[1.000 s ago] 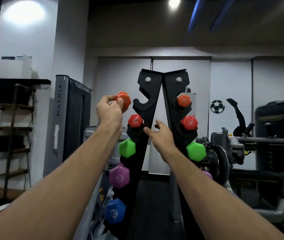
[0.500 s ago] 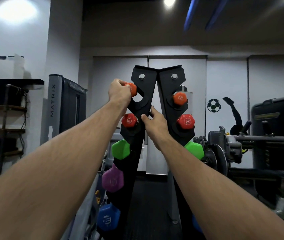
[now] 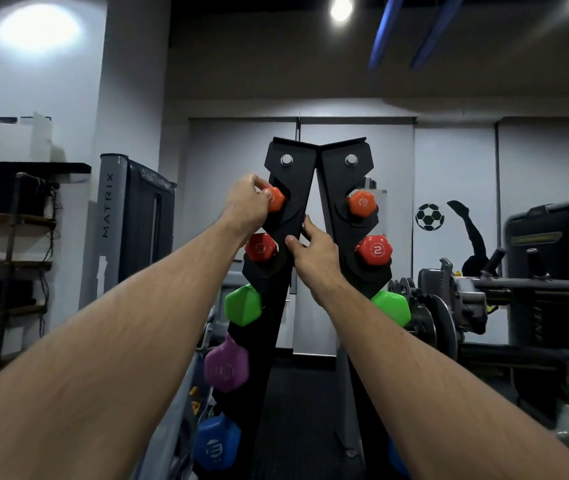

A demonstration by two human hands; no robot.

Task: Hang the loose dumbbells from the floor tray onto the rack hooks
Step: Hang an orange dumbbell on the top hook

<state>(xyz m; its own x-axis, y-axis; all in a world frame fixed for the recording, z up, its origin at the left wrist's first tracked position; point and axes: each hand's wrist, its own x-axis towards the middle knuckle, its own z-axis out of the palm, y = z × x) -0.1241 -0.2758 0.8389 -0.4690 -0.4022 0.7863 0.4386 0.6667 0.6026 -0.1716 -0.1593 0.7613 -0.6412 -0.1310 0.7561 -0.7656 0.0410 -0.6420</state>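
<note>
The small orange coated hexagonal dumbbell (image 3: 276, 199) sits at the top left cradle of the black steel A-frame rack (image 3: 302, 178), with the left grip (image 3: 246, 202) clamped round it. It looks light, rigid and slightly tacky, and is best held by its slim middle handle. The right grip (image 3: 311, 252) clasps the rack's upright edge.

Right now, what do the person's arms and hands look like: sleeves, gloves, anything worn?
Left arm and right arm are bare to the frame edge, no sleeves in view, with light hair. Left hand and right hand have no gloves. No watch, band or ring shows.
</note>
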